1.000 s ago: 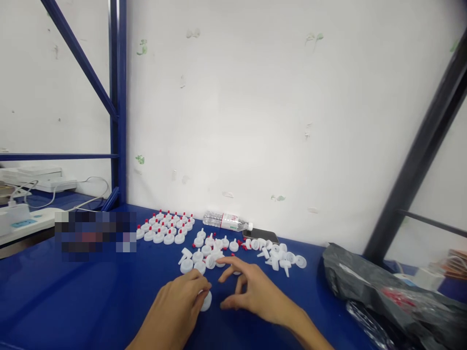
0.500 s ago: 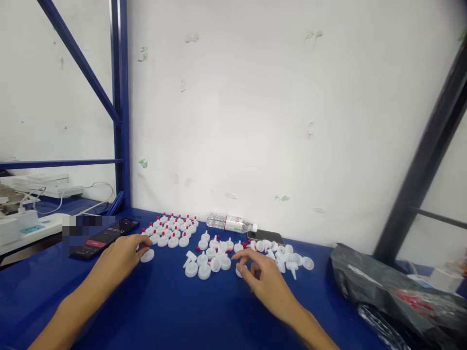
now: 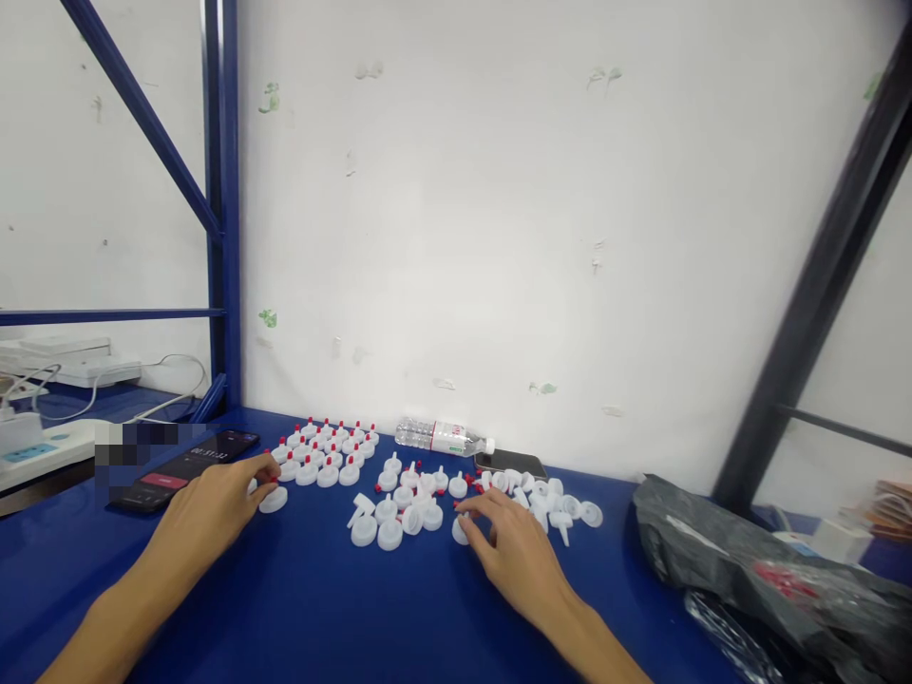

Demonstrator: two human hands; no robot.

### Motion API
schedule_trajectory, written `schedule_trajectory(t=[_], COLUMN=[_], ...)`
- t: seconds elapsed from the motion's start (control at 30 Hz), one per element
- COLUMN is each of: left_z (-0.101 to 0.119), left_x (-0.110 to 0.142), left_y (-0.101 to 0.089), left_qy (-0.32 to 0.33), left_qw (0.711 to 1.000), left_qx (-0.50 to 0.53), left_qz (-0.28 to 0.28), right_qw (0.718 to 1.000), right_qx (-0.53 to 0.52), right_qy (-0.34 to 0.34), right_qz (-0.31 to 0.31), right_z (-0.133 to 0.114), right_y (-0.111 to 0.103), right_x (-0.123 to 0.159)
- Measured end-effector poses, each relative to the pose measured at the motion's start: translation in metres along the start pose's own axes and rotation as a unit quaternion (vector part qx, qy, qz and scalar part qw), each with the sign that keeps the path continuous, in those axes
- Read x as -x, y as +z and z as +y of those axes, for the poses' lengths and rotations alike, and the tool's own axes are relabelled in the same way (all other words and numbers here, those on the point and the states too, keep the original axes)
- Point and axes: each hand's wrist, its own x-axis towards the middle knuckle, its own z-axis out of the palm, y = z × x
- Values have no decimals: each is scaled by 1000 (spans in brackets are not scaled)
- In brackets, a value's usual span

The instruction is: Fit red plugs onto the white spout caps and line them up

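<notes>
Far left of the clear bottle [image 3: 448, 437], which lies on its side on the blue table [image 3: 342, 608], sits a white power strip [image 3: 57, 446]. Less far left of the bottle lies a phone with a lit screen [image 3: 196, 465]. The left hand [image 3: 220, 499], left of and nearer than the bottle, pinches the red tip of a white cap [image 3: 273, 501] between thumb and forefinger; the cap stands upright. Just left of the bottle are rows of red-tipped caps [image 3: 329, 475]. In front of it lies a cluster of uncapped nozzle caps [image 3: 364, 530]. The right hand [image 3: 520, 551], in front and slightly right of the bottle, curls thumb and forefinger at a single nozzle cap [image 3: 460, 534]; whether they grip it, I cannot tell. Right of the bottle are a dark phone [image 3: 527, 465], loose white pieces [image 3: 591, 514] and, farthest, a grey bag [image 3: 684, 532].
</notes>
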Motion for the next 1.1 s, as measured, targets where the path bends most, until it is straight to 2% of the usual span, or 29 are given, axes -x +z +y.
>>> schedule_trajectory(t=[0.23, 0.37, 0.6, 0.8, 0.97, 1.1], left_z=[-1, -12, -19, -12, -1, 2], left_x=[-1, -7, -15, -12, -5, -5], left_y=[3, 15, 26, 20, 8, 7], left_qy=[-11, -2, -4, -10, -33, -33], left_qw=[1000, 1000, 1000, 1000, 999, 999], left_qx=[4, 16, 13, 11, 2, 1], left_qz=[-11, -3, -11, -10, -6, 9], right_qw=[999, 998, 999, 997, 998, 999], right_qx=[-41, -56, 42, 70, 51, 46], right_qy=[-15, -10, -6, 1, 18, 16], right_qz=[-28, 0, -25, -30, -25, -21], right_z=[-4, 1, 28, 29, 23, 21], right_y=[0, 3, 11, 20, 16, 11], right_x=[0, -1, -7, -10, -11, -11])
